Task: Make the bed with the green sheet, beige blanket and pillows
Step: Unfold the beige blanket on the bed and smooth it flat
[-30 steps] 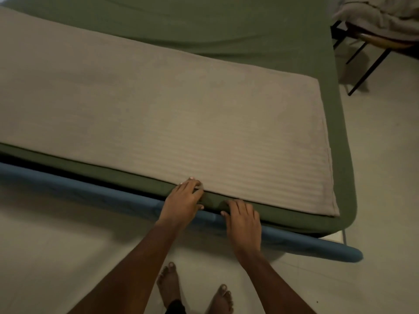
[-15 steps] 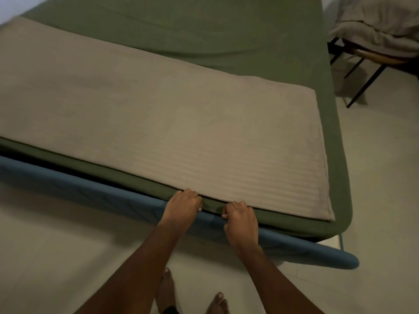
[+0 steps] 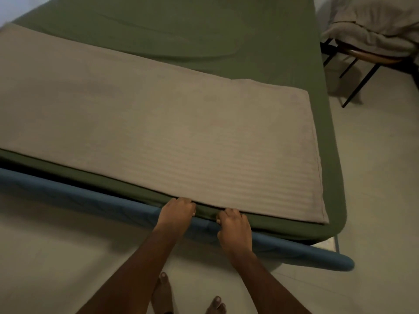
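A green sheet covers the mattress. The folded beige blanket lies flat across the foot of the bed, its near edge along the mattress side. My left hand and my right hand sit side by side at that near edge, fingers curled over the green sheet's side where it meets the blue bed rail. The fingertips are hidden in the fold, so I cannot tell exactly what fabric they pinch. No pillows lie on the bed.
A black-legged chair at the upper right carries a heap of pale bedding. Pale floor lies around the bed. My bare feet stand close to the rail.
Both hands went from lying flat at the blanket's edge to curling their fingers down over the sheet's side. The view shifted slightly toward the bed.
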